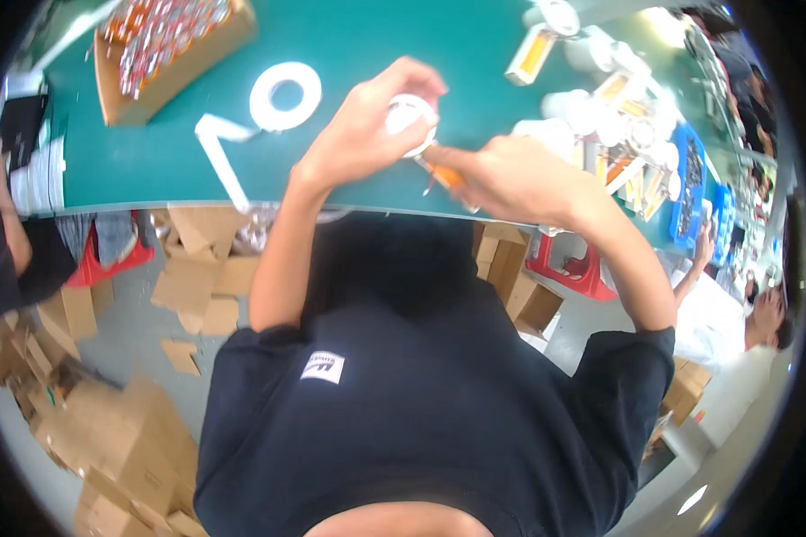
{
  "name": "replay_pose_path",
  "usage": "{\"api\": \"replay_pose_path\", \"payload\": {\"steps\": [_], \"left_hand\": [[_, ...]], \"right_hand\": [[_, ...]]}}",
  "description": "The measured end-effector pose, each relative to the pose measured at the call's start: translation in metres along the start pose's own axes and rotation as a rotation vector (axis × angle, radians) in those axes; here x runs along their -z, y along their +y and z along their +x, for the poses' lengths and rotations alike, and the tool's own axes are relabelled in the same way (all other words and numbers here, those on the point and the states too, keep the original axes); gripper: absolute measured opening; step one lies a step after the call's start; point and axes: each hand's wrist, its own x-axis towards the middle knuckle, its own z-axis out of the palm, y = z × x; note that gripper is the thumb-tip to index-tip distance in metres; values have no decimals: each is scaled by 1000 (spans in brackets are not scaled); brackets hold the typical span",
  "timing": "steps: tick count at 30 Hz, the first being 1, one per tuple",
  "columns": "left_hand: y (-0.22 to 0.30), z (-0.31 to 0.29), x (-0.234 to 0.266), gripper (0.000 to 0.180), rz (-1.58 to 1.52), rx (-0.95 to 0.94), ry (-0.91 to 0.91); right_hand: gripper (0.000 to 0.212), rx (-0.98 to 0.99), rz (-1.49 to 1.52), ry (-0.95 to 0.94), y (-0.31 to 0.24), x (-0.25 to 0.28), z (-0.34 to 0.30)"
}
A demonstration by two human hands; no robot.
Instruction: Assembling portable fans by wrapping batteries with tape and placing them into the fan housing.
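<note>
Over the green table [367,27], my left hand [358,125] is closed around a small white round part [409,116] with a ring-like rim. Close beside it on the right, my right hand [524,179] has its fingers closed on an orange piece [448,176], which lies just below the white part. Whether the two are joined is hidden by the fingers and blur. To the left of my left hand lies a flat white ring like a roll of tape [261,100]. A bent white strip [219,157] rests next to it.
At the far left stands a cardboard box [166,94] of many orange and silver pieces. White round parts with orange inserts [613,125] heap up at the right, beside a blue tray [687,183]. Cardboard [197,277] and red stools [573,268] are below; people work at both sides.
</note>
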Motion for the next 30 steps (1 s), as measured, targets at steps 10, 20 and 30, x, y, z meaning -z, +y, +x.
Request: {"api": "replay_pose_path", "payload": {"steps": [10,20,30], "left_hand": [[-1,-14,-8,32,-58,120,65],[17,-29,8,72,-100,-20,179],[50,-71,102,13,487,142,637]], "right_hand": [[32,51,-181,601,-13,-69,5],[25,-14,-48,910,2,-54,-48],[51,-1301,-71,1259,156,-141,-279]]}}
